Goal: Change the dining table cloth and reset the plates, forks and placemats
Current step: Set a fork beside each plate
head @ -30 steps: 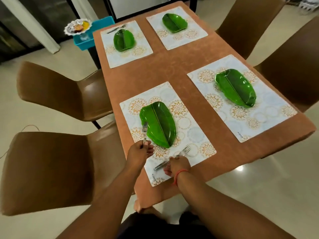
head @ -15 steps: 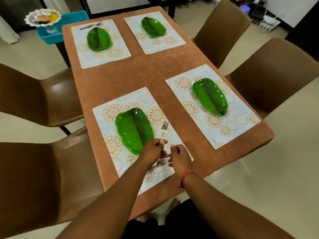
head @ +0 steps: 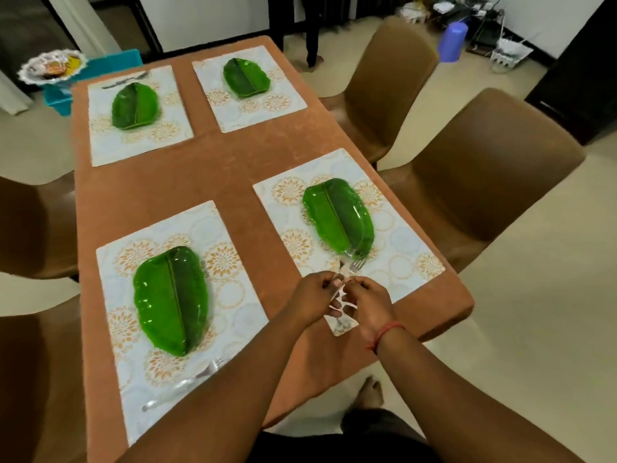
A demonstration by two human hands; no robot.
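Forks (head: 350, 267): two, tines up, held together over the near end of the near-right placemat (head: 394, 255), tines just at the tip of that mat's green leaf-shaped plate (head: 339, 217). Left hand (head: 315, 297) and right hand (head: 369, 304) meet at the handles, fingers of both curled round them. Which hand carries which fork cannot be resolved; the handles blur into glare.

Change: half a second ago both hands worked over the near-left placemat (head: 173, 305), left hand gripping one fork upright beside that plate. Now the hands are over the near-right setting, and one fork (head: 187, 380) lies alone across the near end of the left mat, below its leaf plate (head: 170, 299), partly hidden by the left forearm.

Reading: near-left setting looks done (mat, plate, fork). Near-right setting has mat and plate only; fork placement is the step in hand. Likely the two forks are being separated so one goes down here.

Far-left placemat (head: 138, 115) carries a plate and dark cutlery along its far edge. Far-right placemat (head: 248, 90) shows a plate, no fork visible, so probably the second fork goes there.

Brown tablecloth (head: 213, 168) lies flat, appears already changed. Brown chairs (head: 484, 175) flank the table.
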